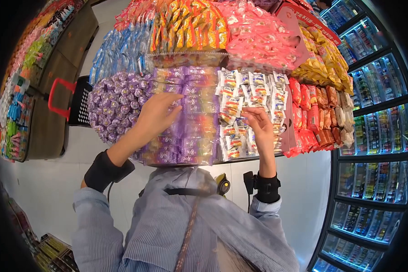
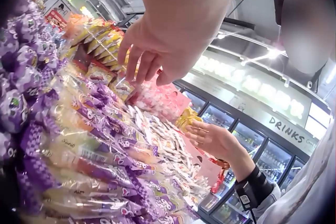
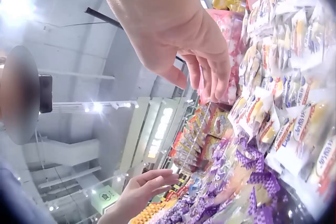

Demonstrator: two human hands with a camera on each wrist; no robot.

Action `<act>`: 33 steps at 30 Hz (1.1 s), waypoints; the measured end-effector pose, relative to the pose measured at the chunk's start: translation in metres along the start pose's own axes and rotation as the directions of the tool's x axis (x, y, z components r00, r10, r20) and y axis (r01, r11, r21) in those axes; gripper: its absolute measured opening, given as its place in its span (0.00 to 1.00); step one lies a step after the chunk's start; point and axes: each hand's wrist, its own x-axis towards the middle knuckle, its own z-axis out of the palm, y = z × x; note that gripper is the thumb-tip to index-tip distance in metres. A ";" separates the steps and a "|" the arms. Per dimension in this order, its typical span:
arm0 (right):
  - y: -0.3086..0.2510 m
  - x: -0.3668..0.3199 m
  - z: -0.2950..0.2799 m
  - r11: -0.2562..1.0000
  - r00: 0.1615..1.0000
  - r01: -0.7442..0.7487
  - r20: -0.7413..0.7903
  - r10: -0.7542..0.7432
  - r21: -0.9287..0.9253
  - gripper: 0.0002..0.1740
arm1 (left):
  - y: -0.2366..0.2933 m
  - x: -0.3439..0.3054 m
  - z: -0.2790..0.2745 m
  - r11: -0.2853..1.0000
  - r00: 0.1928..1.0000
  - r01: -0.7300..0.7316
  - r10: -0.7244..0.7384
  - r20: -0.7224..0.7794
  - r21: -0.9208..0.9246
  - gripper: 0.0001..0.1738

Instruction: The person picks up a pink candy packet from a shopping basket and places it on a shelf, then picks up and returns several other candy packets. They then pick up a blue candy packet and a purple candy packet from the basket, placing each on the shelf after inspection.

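Note:
My left hand (image 1: 161, 111) hangs over the clear-and-purple candy packs (image 1: 198, 109), fingers relaxed and nothing in its grasp. In the left wrist view its fingers point down above the display, apart from the packs. My right hand (image 1: 260, 127) is beside the small white snack packets (image 1: 231, 104), its fingers loosely bent and holding nothing. The right wrist view has those fingers (image 3: 218, 79) just left of the white packets, which lie in overlapping rows. Left of the packs is a heap of round purple-wrapped sweets (image 1: 115, 104).
Behind stand blue bags (image 1: 122, 50), yellow-and-red bags (image 1: 188, 27) and pink bags (image 1: 263, 36). Red packets (image 1: 306, 113) lie to the right, beside tall drink fridges (image 1: 374, 122). A black basket (image 1: 80, 102) with a red handle is left of the display.

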 end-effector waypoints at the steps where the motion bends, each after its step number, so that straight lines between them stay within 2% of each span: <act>1: 0.004 -0.002 0.003 1.000 1.000 -0.010 0.012 0.010 0.008 0.13 | -0.004 -0.005 0.000 1.000 1.000 0.008 -0.008 -0.010 0.003 0.15; 3: 0.003 -0.003 0.015 1.000 0.997 -0.010 0.071 0.010 0.000 0.12 | -0.009 -0.013 0.000 0.999 0.999 0.036 -0.036 -0.034 -0.002 0.15; 6: 0.007 -0.007 0.035 0.994 0.990 -0.107 0.093 0.106 0.004 0.12 | -0.015 -0.029 -0.003 0.995 0.993 0.103 -0.103 -0.055 -0.018 0.15; 8: 0.011 -0.008 0.051 0.992 0.979 -0.127 0.164 0.122 0.017 0.12 | -0.017 -0.041 -0.007 0.989 0.987 0.144 -0.145 -0.064 -0.014 0.15; 9: 0.012 -0.010 0.059 0.990 0.971 -0.138 0.201 0.130 0.025 0.12 | -0.023 -0.048 -0.008 0.994 0.990 0.110 -0.108 -0.095 0.008 0.16; 14: 0.012 -0.017 0.110 0.990 0.918 -0.144 0.376 0.128 0.014 0.12 | -0.036 -0.083 -0.033 0.982 0.957 0.186 -0.177 -0.229 0.019 0.18; 17: 0.012 -0.023 0.144 0.985 0.891 -0.173 0.426 0.154 0.005 0.12 | -0.050 -0.107 -0.052 0.976 0.915 0.218 -0.197 -0.353 0.020 0.17; 20: 0.014 -0.034 0.182 0.977 0.841 -0.212 0.516 0.162 0.038 0.12 | -0.069 -0.142 -0.081 0.955 0.879 0.296 -0.285 -0.381 -0.031 0.18; 24: 0.010 -0.053 0.242 0.974 0.814 -0.223 0.556 0.168 0.032 0.12 | -0.103 -0.205 -0.124 0.898 0.777 0.427 -0.422 -0.468 -0.101 0.18; 25: 0.001 -0.060 0.262 0.955 0.808 -0.294 0.525 0.268 -0.035 0.11 | -0.111 -0.223 -0.137 0.890 0.761 0.443 -0.437 -0.480 -0.107 0.17; 28: 0.014 -0.076 0.322 0.976 0.801 -0.216 0.578 0.155 0.038 0.10 | -0.135 -0.276 -0.178 0.866 0.720 0.485 -0.472 -0.509 -0.118 0.17; 33: 0.037 -0.093 0.415 0.968 0.769 -0.249 0.613 0.180 0.027 0.09 | -0.178 -0.361 -0.231 0.804 0.633 0.579 -0.549 -0.546 -0.136 0.16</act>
